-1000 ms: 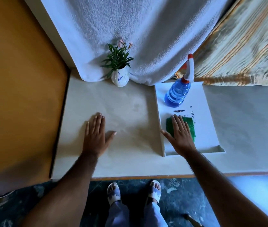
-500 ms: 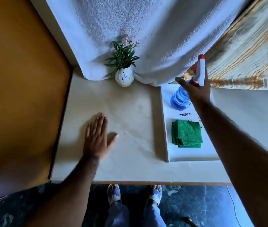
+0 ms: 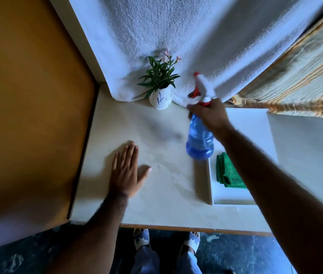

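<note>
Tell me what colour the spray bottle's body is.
Blue: the spray bottle shows best in the head view.

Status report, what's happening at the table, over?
Right hand grips spray bottle, off the tray. Left hand flat on table. Plant just beyond bottle.

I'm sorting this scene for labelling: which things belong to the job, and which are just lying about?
In the job: spray bottle, gripped by the right hand; green cloth; table.
Lying about: potted plant; white towel; striped fabric.
</note>
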`<state>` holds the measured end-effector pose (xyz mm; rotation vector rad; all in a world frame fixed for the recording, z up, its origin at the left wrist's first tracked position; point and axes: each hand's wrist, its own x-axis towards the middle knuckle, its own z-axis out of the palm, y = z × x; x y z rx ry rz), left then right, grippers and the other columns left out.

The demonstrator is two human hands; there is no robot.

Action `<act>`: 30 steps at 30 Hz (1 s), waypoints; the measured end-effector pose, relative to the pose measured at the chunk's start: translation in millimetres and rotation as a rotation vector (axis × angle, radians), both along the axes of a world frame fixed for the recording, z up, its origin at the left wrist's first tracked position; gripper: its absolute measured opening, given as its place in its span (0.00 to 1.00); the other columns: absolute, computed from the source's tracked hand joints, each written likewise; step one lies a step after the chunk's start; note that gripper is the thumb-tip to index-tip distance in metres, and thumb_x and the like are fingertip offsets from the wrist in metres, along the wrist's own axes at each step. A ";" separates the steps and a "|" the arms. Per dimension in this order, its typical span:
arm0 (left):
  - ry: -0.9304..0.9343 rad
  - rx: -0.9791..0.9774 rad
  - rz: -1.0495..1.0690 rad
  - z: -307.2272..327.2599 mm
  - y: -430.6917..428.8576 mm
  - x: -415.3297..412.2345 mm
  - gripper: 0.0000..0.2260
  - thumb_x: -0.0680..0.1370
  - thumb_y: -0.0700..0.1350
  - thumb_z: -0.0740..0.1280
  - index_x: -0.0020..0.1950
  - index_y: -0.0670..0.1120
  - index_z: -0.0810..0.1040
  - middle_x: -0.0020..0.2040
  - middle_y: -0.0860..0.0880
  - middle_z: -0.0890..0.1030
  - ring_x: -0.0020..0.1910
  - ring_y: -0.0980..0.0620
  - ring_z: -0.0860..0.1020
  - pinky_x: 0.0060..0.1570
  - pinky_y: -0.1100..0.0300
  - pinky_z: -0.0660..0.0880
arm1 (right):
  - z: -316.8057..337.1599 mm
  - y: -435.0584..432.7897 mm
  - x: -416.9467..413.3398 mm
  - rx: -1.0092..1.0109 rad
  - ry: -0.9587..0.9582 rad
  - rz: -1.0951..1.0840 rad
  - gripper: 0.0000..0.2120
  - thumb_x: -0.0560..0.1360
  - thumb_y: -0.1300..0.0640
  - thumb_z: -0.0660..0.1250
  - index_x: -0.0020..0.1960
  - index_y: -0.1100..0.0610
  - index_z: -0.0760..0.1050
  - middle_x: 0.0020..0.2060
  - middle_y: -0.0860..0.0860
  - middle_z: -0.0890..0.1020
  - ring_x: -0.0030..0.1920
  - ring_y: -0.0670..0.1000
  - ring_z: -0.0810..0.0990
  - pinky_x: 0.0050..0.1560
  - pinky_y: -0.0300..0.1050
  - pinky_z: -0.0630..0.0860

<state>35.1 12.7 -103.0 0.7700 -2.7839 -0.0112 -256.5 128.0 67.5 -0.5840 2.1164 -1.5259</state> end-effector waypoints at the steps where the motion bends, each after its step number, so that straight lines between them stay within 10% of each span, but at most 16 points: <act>1: 0.006 -0.005 -0.003 0.2 0.1 0.1 0.38 0.81 0.65 0.63 0.81 0.40 0.65 0.81 0.40 0.68 0.80 0.40 0.68 0.76 0.38 0.70 | -7.8 -8.8 10.2 0.099 -0.036 0.038 0.12 0.72 0.67 0.74 0.48 0.51 0.80 0.40 0.61 0.86 0.31 0.52 0.83 0.42 0.51 0.82; 14: 0.029 0.006 0.007 -0.2 0.0 -1.4 0.37 0.80 0.64 0.65 0.80 0.40 0.67 0.81 0.41 0.69 0.79 0.41 0.69 0.75 0.38 0.72 | -47.8 -61.0 39.0 0.462 -0.134 -0.002 0.15 0.68 0.43 0.76 0.38 0.55 0.81 0.26 0.50 0.86 0.31 0.51 0.87 0.49 0.51 0.86; 30: -0.039 0.088 0.022 -1.8 -3.5 0.5 0.38 0.81 0.66 0.60 0.82 0.42 0.62 0.83 0.43 0.64 0.82 0.44 0.64 0.79 0.39 0.67 | -40.3 -55.9 37.6 0.416 -0.114 -0.091 0.07 0.68 0.53 0.72 0.44 0.56 0.82 0.25 0.49 0.85 0.29 0.47 0.86 0.39 0.44 0.85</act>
